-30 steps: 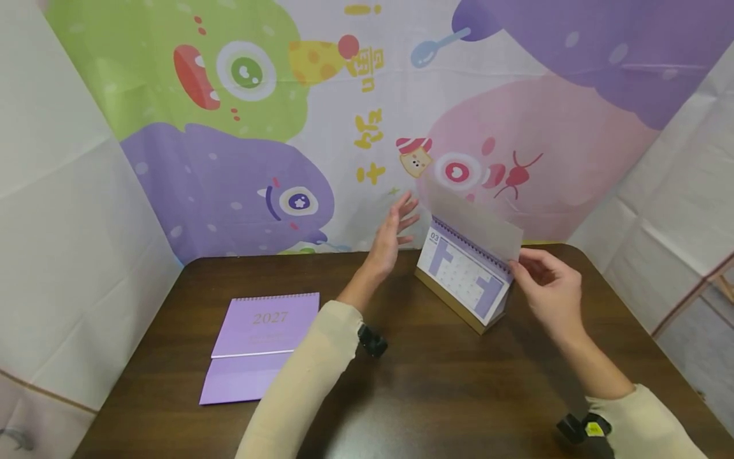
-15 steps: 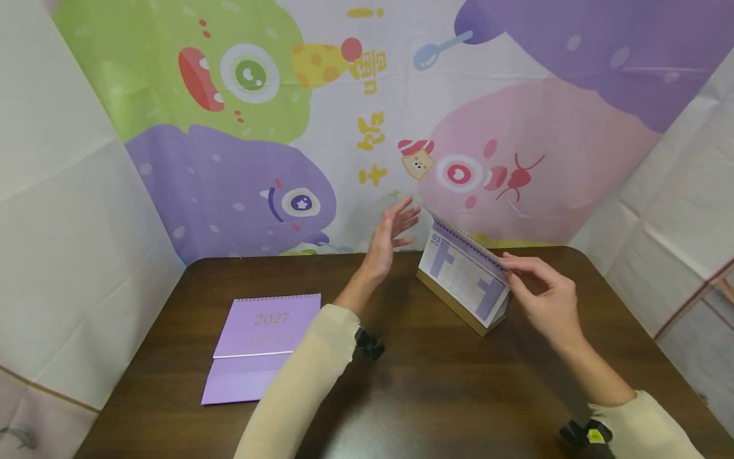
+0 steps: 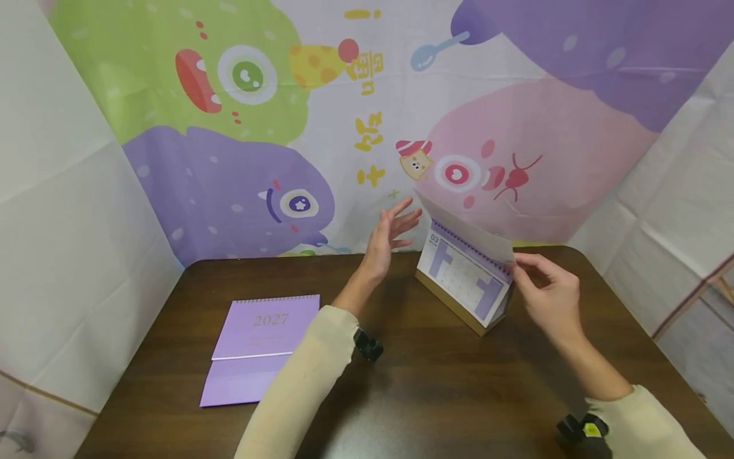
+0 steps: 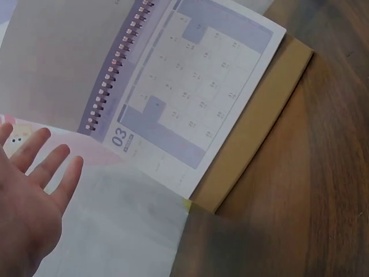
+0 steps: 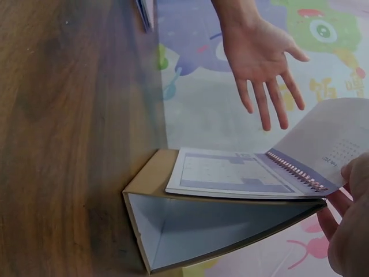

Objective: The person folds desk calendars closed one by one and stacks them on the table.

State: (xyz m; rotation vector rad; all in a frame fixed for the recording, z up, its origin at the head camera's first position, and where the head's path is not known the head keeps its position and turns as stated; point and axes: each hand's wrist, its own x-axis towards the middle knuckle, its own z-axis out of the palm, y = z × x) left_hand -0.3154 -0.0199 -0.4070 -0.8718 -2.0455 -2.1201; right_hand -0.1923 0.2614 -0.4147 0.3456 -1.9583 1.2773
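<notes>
A spiral-bound desk calendar (image 3: 459,275), open at month 03, stands like a tent on its tan base toward the right of the table. My right hand (image 3: 550,294) pinches a page (image 3: 478,234) between thumb and fingers at its corner by the binding; the page leans up and back above the coil. In the right wrist view, the right thumb lies on that page (image 5: 340,135), while the fingers are partly hidden behind it. My left hand (image 3: 380,245) is held up near the calendar's left end, its fingers spread and touching nothing.
A second calendar (image 3: 260,357), purple and marked 2027, lies flat at the left of the dark wooden table (image 3: 436,395). A cartoon-printed cloth (image 3: 367,210) hangs behind the table's far edge, with white sheets (image 3: 74,191) at both sides.
The page was raised, then tipped back nearly edge-on half a second ago; now it shows upright above the coil again. The right hand shifted slightly with it; the left hand stayed nearly still.
</notes>
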